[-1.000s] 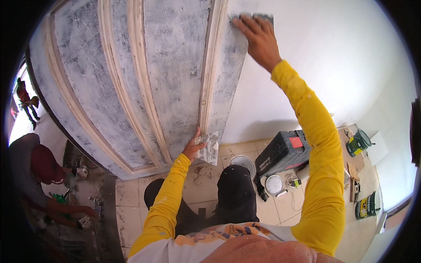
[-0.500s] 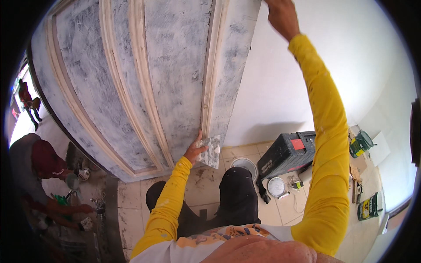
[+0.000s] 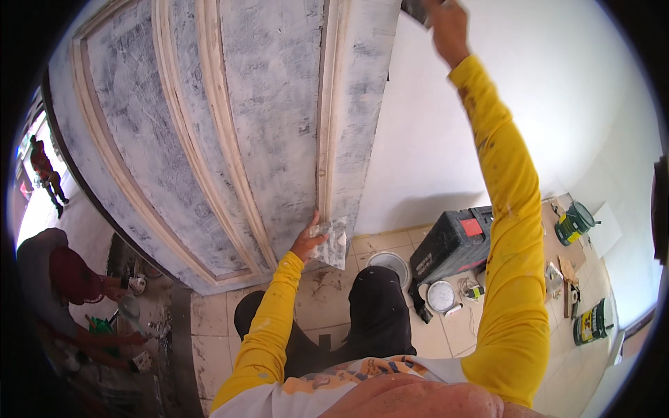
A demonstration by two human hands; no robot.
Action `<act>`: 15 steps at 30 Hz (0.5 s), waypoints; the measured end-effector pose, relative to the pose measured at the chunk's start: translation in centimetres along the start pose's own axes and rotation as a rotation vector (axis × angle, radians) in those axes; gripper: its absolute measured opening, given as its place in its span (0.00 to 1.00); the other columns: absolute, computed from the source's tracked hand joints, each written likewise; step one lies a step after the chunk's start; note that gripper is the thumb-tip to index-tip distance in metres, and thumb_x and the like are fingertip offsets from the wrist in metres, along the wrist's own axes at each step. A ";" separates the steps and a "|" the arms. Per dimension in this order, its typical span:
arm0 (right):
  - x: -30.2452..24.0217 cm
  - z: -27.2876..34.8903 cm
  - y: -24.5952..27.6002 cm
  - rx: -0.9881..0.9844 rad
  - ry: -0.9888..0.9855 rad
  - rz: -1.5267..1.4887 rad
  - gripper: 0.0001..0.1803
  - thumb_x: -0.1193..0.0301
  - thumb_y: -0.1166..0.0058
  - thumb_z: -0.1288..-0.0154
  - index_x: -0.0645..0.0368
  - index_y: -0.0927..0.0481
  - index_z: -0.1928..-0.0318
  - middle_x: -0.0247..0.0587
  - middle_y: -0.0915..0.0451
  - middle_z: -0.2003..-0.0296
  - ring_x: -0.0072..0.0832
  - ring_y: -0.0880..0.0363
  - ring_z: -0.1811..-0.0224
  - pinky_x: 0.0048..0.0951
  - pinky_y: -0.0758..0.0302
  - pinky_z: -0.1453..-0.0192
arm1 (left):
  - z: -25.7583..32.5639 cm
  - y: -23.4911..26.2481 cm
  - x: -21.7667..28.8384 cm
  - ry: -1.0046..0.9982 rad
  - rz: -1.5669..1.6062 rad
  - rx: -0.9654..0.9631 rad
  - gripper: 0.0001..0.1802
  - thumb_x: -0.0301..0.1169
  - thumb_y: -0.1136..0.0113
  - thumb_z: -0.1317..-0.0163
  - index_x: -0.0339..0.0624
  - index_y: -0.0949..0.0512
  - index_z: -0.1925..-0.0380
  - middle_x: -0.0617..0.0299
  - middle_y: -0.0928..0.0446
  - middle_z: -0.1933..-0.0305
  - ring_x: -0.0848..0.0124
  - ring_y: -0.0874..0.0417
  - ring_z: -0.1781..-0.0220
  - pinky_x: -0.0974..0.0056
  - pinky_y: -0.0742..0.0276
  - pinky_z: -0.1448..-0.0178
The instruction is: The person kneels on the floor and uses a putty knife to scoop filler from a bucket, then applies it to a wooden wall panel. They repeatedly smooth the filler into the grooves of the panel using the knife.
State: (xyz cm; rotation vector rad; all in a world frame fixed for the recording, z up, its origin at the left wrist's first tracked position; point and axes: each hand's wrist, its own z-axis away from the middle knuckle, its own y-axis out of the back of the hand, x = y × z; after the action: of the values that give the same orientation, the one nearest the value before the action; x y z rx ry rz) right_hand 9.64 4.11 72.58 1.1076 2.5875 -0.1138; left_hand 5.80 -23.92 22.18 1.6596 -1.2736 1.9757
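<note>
— What is the person wearing?
— Bright yellow long sleeves, both flecked with pale dust and small dark smudges; the left hand (image 3: pixel 309 240) and right hand (image 3: pixel 448 28) are bare.
— And below?
— Black trousers, and a white shirt front with an orange and blue print band across the chest.

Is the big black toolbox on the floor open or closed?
Closed. The toolbox lies on the tiles with its lid flat against the body and nothing inside showing.
</note>
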 end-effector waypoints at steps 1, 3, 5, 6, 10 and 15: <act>0.6 2.7 -0.7 0.003 0.052 0.154 0.22 0.73 0.51 0.31 0.64 0.22 0.38 0.56 0.16 0.53 0.44 0.17 0.49 0.37 0.24 0.41 | 0.1 -0.1 0.1 0.010 0.015 0.003 0.55 0.24 0.33 0.38 0.46 0.59 0.19 0.61 0.50 0.17 0.69 0.39 0.24 0.67 0.43 0.24; 1.1 6.8 -0.5 -0.049 0.031 0.242 0.21 0.72 0.49 0.27 0.62 0.23 0.37 0.56 0.17 0.48 0.39 0.18 0.45 0.33 0.25 0.38 | 0.2 -0.3 0.1 0.020 0.047 0.000 0.55 0.24 0.33 0.38 0.47 0.59 0.19 0.61 0.49 0.18 0.69 0.37 0.25 0.67 0.42 0.24; 1.6 8.6 0.0 -0.056 -0.052 0.267 0.23 0.77 0.52 0.27 0.61 0.25 0.34 0.55 0.21 0.40 0.40 0.22 0.38 0.37 0.28 0.32 | 0.2 -0.4 0.1 0.019 0.075 -0.031 0.55 0.24 0.32 0.38 0.49 0.58 0.19 0.61 0.47 0.19 0.69 0.36 0.26 0.67 0.41 0.25; 1.8 8.5 0.1 -0.031 0.107 0.342 0.23 0.78 0.52 0.28 0.61 0.26 0.33 0.55 0.21 0.40 0.41 0.23 0.37 0.38 0.28 0.32 | 0.1 -0.5 0.0 0.035 0.069 0.000 0.55 0.24 0.32 0.38 0.49 0.58 0.19 0.61 0.46 0.19 0.69 0.36 0.26 0.67 0.40 0.25; 1.8 4.7 -1.4 0.083 0.502 0.615 0.28 0.82 0.54 0.35 0.63 0.30 0.33 0.56 0.24 0.42 0.51 0.29 0.38 0.46 0.32 0.32 | 0.2 -1.0 0.0 0.013 0.041 0.045 0.55 0.25 0.32 0.38 0.51 0.57 0.19 0.61 0.42 0.21 0.68 0.33 0.28 0.66 0.39 0.25; 1.8 4.6 -6.3 0.142 0.591 0.876 0.30 0.83 0.54 0.39 0.64 0.31 0.33 0.56 0.26 0.43 0.52 0.30 0.41 0.49 0.34 0.34 | 0.5 -1.1 0.1 0.019 0.044 0.067 0.55 0.25 0.32 0.39 0.51 0.57 0.19 0.60 0.42 0.21 0.67 0.33 0.28 0.66 0.39 0.25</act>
State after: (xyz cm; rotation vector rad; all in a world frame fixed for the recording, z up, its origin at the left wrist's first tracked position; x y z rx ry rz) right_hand 5.19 0.03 67.35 2.5137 2.2633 0.2767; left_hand 6.80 -23.68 22.73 1.6520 -1.2605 2.0762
